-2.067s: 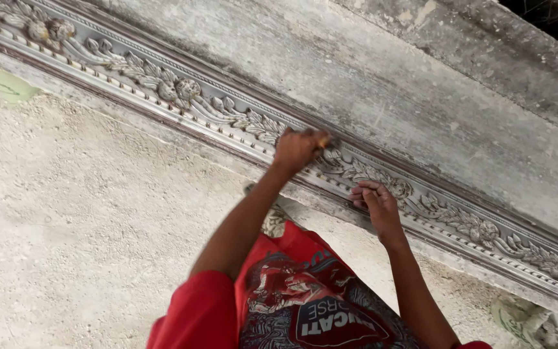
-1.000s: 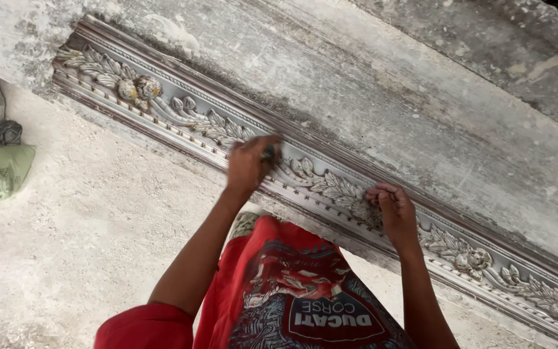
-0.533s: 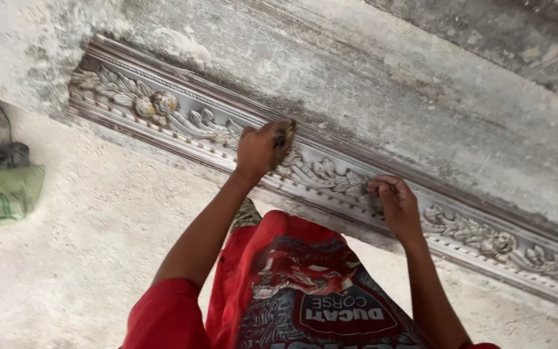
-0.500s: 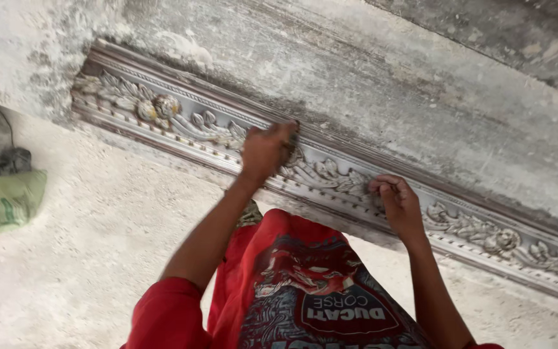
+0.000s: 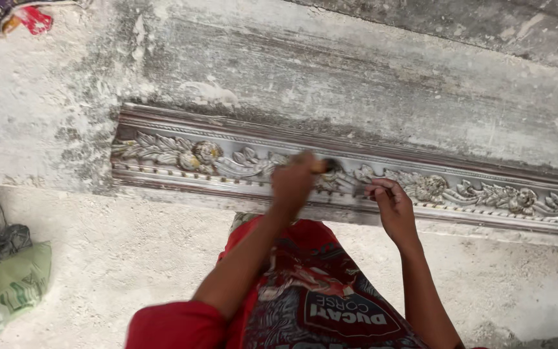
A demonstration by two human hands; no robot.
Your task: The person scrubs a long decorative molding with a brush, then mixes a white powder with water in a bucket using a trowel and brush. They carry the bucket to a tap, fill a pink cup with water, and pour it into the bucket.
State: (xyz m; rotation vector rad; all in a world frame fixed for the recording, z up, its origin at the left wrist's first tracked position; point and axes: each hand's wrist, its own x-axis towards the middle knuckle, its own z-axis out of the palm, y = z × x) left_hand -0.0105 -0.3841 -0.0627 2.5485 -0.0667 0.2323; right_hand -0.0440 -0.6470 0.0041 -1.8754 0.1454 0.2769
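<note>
A long carved moulding (image 5: 182,155), patterned with leaves and flowers, is lying across a rough concrete floor (image 5: 117,258), running from the left towards the far right. Crumpled green sacks (image 5: 8,284) are resting at the near left. The left hand (image 5: 294,183), blurred, is closing around a small brush (image 5: 324,167) against the carving's middle. The right hand (image 5: 392,203), fingers curled, is pressing on the moulding just to the right, holding nothing.

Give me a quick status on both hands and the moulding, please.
Left hand gripping small brush on carved moulding. Right hand resting on moulding, fingers curled. Nothing in the way.
</note>
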